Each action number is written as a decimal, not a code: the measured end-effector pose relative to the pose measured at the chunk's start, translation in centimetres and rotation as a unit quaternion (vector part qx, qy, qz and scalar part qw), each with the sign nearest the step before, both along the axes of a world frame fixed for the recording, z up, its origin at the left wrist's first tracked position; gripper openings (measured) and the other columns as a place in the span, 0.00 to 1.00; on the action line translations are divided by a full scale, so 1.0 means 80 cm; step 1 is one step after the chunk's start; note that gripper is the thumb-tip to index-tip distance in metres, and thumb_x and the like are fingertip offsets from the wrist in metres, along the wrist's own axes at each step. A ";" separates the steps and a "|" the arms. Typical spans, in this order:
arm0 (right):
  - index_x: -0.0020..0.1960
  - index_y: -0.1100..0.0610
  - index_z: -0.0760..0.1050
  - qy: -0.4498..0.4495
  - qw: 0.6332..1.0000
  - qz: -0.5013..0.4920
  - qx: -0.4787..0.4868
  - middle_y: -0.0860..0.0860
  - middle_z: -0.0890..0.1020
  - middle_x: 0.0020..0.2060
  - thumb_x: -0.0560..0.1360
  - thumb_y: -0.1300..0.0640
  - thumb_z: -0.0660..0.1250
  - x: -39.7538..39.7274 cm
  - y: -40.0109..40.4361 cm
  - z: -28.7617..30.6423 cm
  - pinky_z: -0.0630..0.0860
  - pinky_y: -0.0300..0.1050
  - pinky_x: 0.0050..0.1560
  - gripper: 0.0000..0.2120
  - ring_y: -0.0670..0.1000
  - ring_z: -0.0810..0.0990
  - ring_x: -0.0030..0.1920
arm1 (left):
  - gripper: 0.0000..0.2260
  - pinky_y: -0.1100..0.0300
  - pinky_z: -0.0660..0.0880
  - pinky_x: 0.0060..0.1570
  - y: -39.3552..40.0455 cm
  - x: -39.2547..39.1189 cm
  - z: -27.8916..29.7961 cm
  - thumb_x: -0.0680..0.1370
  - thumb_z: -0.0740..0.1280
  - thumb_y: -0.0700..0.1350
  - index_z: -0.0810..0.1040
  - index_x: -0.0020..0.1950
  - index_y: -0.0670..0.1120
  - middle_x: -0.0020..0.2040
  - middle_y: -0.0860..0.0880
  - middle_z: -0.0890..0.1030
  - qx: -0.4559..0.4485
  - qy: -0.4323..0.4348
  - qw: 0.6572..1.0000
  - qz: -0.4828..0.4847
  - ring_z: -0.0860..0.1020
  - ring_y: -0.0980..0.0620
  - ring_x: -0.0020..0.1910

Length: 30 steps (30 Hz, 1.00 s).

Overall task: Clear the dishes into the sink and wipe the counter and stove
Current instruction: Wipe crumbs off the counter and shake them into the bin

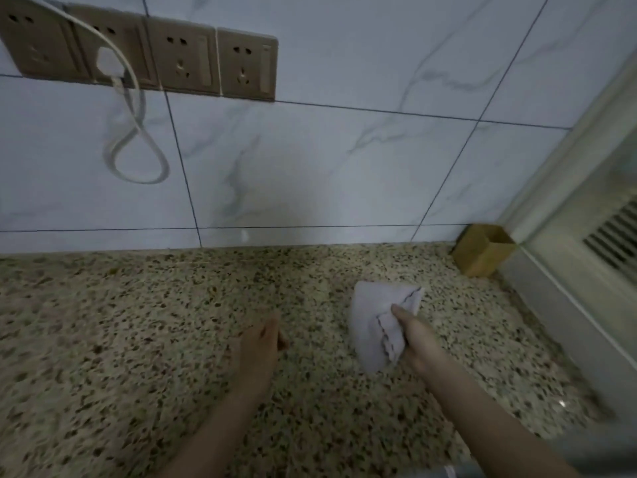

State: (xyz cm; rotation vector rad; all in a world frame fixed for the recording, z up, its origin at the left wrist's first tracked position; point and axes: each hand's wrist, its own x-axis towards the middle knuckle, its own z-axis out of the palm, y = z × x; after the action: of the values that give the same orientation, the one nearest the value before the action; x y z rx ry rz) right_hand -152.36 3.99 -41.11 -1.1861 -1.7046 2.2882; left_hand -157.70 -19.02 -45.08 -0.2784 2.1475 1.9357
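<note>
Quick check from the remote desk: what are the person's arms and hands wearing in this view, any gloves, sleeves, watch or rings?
Both are bare. The left hand and right hand wear no gloves, and no rings or watch show. Both forearms are uncovered down to the frame's bottom edge, so no sleeves appear. The picture is somewhat blurred, so small jewellery could be missed.

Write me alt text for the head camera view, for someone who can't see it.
A person's right hand grips a crumpled white cloth on a speckled stone counter, while the left hand rests beside it. A small wooden box sits in the far right corner, and a white cable hangs from wall sockets.
</note>
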 end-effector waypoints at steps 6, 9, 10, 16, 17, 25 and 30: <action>0.43 0.60 0.75 -0.029 0.989 -0.107 0.100 0.62 0.78 0.35 0.79 0.56 0.61 0.021 0.068 0.005 0.77 0.59 0.42 0.11 0.60 0.77 0.33 | 0.12 0.61 0.71 0.36 0.075 -0.019 -0.011 0.81 0.56 0.38 0.77 0.43 0.46 0.45 0.47 0.78 -0.057 0.008 0.996 -0.069 0.75 0.51 0.40; 0.36 0.61 0.73 -0.023 0.982 -0.127 0.137 0.62 0.73 0.27 0.80 0.57 0.58 0.031 0.109 0.004 0.72 0.50 0.29 0.16 0.58 0.71 0.26 | 0.10 0.62 0.72 0.40 0.114 -0.027 -0.017 0.80 0.58 0.39 0.77 0.49 0.49 0.51 0.48 0.78 -0.091 0.014 0.989 -0.120 0.77 0.50 0.47; 0.33 0.61 0.72 -0.027 0.979 -0.136 0.151 0.62 0.71 0.25 0.80 0.57 0.57 0.031 0.125 0.004 0.70 0.47 0.26 0.18 0.57 0.69 0.23 | 0.09 0.61 0.72 0.42 0.127 -0.029 -0.018 0.80 0.59 0.41 0.78 0.50 0.50 0.52 0.48 0.78 -0.097 0.011 0.986 -0.135 0.77 0.50 0.48; 0.32 0.55 0.64 -0.059 0.952 -0.179 0.241 0.58 0.69 0.26 0.77 0.56 0.58 0.008 0.226 -0.029 0.68 0.46 0.32 0.15 0.53 0.69 0.26 | 0.04 0.71 0.68 0.44 0.199 -0.038 -0.041 0.78 0.65 0.46 0.79 0.50 0.51 0.49 0.57 0.74 -0.155 0.099 0.967 -0.177 0.74 0.56 0.50; 0.33 0.56 0.63 -0.052 0.947 -0.182 0.259 0.59 0.69 0.29 0.77 0.57 0.58 0.001 0.238 -0.034 0.67 0.47 0.35 0.14 0.54 0.69 0.29 | 0.04 0.73 0.67 0.46 0.209 -0.042 -0.047 0.77 0.66 0.45 0.79 0.50 0.51 0.50 0.56 0.75 -0.171 0.123 0.961 -0.179 0.74 0.56 0.51; 0.41 0.50 0.68 0.060 0.904 -0.100 0.412 0.49 0.69 0.32 0.79 0.51 0.55 -0.080 0.330 -0.074 0.63 0.42 0.36 0.09 0.48 0.66 0.31 | 0.40 0.50 0.66 0.69 0.266 -0.088 -0.103 0.64 0.67 0.70 0.68 0.71 0.52 0.75 0.53 0.59 -0.428 0.089 0.873 -0.216 0.61 0.50 0.73; 0.55 0.66 0.71 0.100 0.852 -0.092 0.506 0.47 0.67 0.31 0.80 0.53 0.56 -0.133 0.364 -0.105 0.62 0.46 0.33 0.16 0.51 0.66 0.30 | 0.56 0.51 0.54 0.75 0.267 -0.122 -0.104 0.59 0.66 0.75 0.48 0.77 0.49 0.78 0.52 0.46 -0.546 0.019 0.792 -0.272 0.48 0.49 0.76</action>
State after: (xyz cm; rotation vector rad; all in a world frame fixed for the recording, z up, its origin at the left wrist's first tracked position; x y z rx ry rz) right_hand -163.02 33.14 -49.52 -0.7568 -2.0983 1.0096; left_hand -167.49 2.31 -53.39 0.2009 2.7044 0.2581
